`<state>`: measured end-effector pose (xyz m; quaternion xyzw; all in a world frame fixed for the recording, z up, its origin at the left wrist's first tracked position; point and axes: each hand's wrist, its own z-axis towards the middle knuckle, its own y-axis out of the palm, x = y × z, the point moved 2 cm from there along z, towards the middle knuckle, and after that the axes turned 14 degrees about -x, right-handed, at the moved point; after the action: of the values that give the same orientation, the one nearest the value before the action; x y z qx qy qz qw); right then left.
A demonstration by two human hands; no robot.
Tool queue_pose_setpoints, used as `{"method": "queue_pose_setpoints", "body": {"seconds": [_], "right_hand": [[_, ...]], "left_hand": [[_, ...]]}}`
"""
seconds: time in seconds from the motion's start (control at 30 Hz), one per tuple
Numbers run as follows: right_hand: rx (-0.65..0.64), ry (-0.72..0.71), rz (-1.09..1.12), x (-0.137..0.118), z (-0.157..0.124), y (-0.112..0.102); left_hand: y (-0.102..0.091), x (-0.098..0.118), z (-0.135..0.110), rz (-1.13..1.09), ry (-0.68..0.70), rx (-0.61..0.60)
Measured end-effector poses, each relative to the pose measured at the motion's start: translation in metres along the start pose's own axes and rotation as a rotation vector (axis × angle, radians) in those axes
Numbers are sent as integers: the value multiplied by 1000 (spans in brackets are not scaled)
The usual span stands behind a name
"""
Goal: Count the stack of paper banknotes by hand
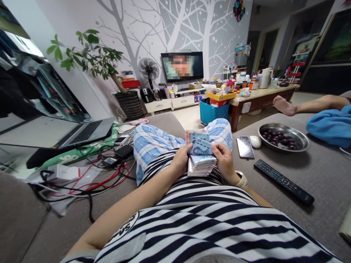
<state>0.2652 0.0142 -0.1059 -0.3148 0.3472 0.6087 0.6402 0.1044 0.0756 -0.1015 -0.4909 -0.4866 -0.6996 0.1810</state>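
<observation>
Leftmost, a laptop [85, 132] sits open on a green cushion [74, 153], with black and red cables [90, 179] tangled on the grey sofa [323, 171] below it. Further back a potted plant [93, 58] stands against the wall, then a fan [148, 68] and a TV [182, 65].

At centre, over the lap, both hands hold a stack of banknotes [201, 160]. The left hand [181, 160] grips the stack's left edge, fingers curled round it and thumb on top. The right hand [225, 160] clasps the right edge, fingers narrow and closed on the notes, thumb pressing the top one. The stack's long axis runs left to right across the body; its upper notes are fanned up and tilt away toward the knees, faces toward the camera.

Right of the hands lie a phone [245, 147], a white mouse [255, 141] and a remote [283, 182], the remote slanting down to the right. Beyond them a metal bowl [301, 137] holds dark fruit [278, 138]. Another person's bare foot [283, 106] and a blue cloth [330, 126] come last.
</observation>
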Motion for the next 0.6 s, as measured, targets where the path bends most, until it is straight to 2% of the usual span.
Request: {"method": "queue_pose_setpoints", "body": {"seconds": [0.37, 0.6], "right_hand": [[4, 9, 125, 11, 1, 2], [4, 5, 112, 9, 1, 2]], "left_hand": [[3, 2, -1, -6, 23, -9], [3, 2, -2, 6, 26, -13]]}}
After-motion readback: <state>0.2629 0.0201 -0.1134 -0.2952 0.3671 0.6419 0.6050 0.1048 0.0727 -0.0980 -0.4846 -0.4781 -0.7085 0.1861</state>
